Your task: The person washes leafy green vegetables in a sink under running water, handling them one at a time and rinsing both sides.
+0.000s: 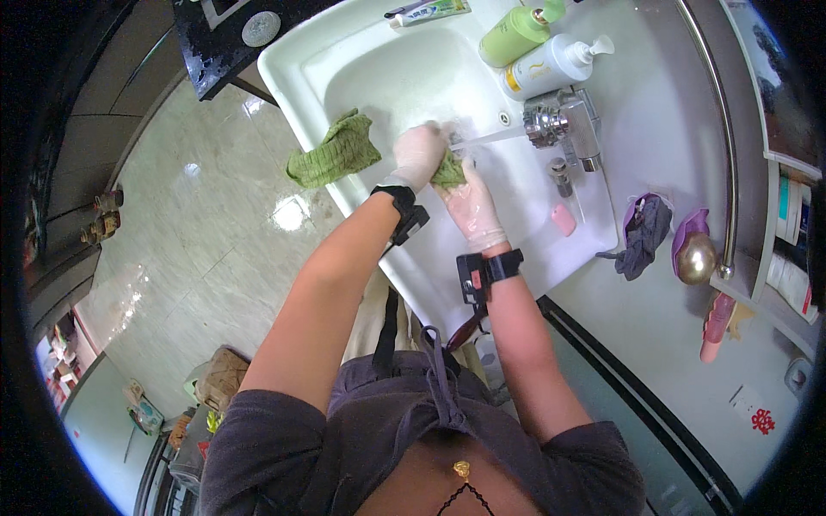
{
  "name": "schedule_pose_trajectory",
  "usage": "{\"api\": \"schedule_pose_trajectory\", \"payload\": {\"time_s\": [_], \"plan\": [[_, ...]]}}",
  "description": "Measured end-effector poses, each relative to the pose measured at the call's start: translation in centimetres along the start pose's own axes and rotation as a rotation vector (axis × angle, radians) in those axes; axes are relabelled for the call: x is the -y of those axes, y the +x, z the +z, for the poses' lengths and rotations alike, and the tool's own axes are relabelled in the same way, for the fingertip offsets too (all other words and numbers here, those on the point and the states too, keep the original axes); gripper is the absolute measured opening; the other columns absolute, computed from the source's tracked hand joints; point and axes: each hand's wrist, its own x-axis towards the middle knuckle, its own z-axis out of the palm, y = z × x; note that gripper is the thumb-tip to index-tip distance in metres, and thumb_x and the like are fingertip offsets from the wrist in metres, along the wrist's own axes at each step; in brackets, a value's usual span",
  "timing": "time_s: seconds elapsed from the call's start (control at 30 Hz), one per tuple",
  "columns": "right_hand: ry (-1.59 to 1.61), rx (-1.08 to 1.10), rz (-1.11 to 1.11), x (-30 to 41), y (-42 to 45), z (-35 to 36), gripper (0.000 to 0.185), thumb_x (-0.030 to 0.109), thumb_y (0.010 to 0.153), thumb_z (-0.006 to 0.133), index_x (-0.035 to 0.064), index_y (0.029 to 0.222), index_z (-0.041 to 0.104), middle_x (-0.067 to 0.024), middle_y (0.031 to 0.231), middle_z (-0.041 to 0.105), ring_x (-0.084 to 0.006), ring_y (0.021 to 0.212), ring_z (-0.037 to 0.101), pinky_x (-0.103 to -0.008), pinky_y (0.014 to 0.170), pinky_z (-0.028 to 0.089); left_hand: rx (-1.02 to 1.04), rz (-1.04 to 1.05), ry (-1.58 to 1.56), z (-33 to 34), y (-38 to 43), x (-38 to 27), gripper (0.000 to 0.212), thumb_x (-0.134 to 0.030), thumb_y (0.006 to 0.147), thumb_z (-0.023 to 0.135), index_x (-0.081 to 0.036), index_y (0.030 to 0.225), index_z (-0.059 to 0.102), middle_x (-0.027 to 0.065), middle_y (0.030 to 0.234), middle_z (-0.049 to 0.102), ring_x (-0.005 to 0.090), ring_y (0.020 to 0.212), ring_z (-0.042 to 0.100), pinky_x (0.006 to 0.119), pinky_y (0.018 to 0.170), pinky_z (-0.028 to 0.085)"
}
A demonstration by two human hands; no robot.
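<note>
Both hands wear thin pale gloves and meet over the white washbasin [413,77]. My left hand [421,151] is bent at the basin's middle beside the running water, its fingers partly hidden by spray. A small green cloth [450,171] lies between the hands; my right hand [474,203] holds it against palm and fingers. Water runs from the chrome faucet [548,122] toward the cloth. Another green, ribbed cloth [335,151] hangs over the basin's left rim, left of my left hand.
A green pump bottle [513,39], a white pump bottle [545,68] and a toothpaste tube [429,11] stand or lie along the basin's edge. Pink soap [563,220] sits on the right ledge. A dark cloth [645,235] hangs on the wall, below a curved metal rail [726,142].
</note>
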Motion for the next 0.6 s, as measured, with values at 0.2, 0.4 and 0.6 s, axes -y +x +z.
{"api": "schedule_pose_trajectory", "payload": {"time_s": [0.2, 0.4, 0.6], "plan": [[-0.003, 0.002, 0.020, 2.4, 0.4, -1.0, 0.050, 0.050, 0.091, 0.032, 0.0121, 0.123, 0.038, -0.0103, 0.126, 0.042, -0.0258, 0.112, 0.045, -0.0405, 0.096, 0.035, 0.134, -0.230, -0.940, 0.4, 0.1, 0.9, 0.029, -0.025, 0.081, 0.062, 0.000, 0.092, 0.056, 0.0094, 0.078, 0.060, 0.0160, 0.068, 0.058, 0.029, 0.061, 0.048], [-0.346, 0.235, -0.264, 1.6, 3.7, -4.0, 0.038, 0.039, 0.093, 0.032, 0.0082, 0.114, 0.041, -0.0111, 0.114, 0.051, -0.0235, 0.111, 0.046, -0.0393, 0.095, 0.036, 0.097, 0.121, -0.587, -1.2, -5.3, -4.0, 0.030, -0.033, 0.081, 0.061, -0.004, 0.091, 0.060, 0.0097, 0.074, 0.061, 0.0206, 0.070, 0.059, 0.032, 0.065, 0.047], [0.201, 0.319, -0.026, 0.9, 2.1, -0.7, 0.036, 0.029, 0.091, 0.041, 0.0033, 0.117, 0.043, -0.0120, 0.117, 0.050, -0.0213, 0.108, 0.048, -0.0378, 0.091, 0.040, -0.120, 0.588, -0.007, 0.6, -4.7, -3.2, 0.030, -0.038, 0.079, 0.057, -0.009, 0.083, 0.063, 0.0139, 0.078, 0.063, 0.0315, 0.075, 0.060, 0.043, 0.075, 0.042]]}}
